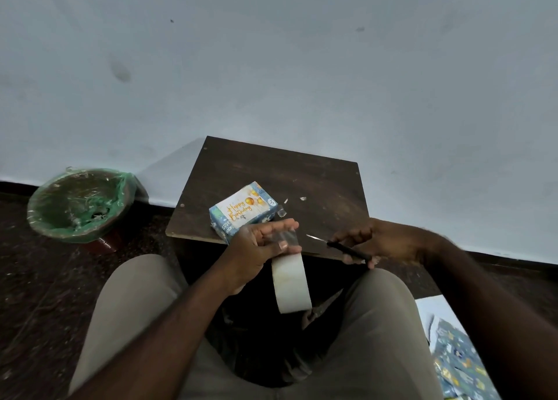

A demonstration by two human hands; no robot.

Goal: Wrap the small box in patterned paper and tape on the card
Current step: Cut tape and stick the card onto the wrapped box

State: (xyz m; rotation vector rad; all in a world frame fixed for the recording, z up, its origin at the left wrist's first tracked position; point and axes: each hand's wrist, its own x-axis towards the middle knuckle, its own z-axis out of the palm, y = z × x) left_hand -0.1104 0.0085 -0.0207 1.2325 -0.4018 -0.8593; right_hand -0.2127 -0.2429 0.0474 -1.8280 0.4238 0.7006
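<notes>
1. The small box wrapped in blue patterned paper (224,228) lay on the dark brown wooden tabletop (271,170), just beyond the left hand (256,248) and up-left of the right hand (373,239).
2. Its long axis ran from the near left to the far right, so one short end pointed towards the left hand's wrist side.
3. A white "Happy Birthday" card with gold balloons (244,209) lay flat on the box's top face. Whether any tape held it down could not be told.
4. The left hand was the nearer of the two. In this view its knuckles overlapped the box's near corner, while the right hand was well apart from the box.
5. The left hand pinched a strip of clear tape (288,236) between thumb and nearly straight fingers. The wide pale roll of tape (291,282) hung below that hand, over the lap.
6. The right hand's fingers were curled round black-handled scissors (339,246), blade tips pointing left at the strip, near it but not touching.
7. The next step looked like a cut, then a short forward carry of the strip to the card by the left hand.
8. Far left of both hands stood a round bin with a green liner (78,203).
</notes>
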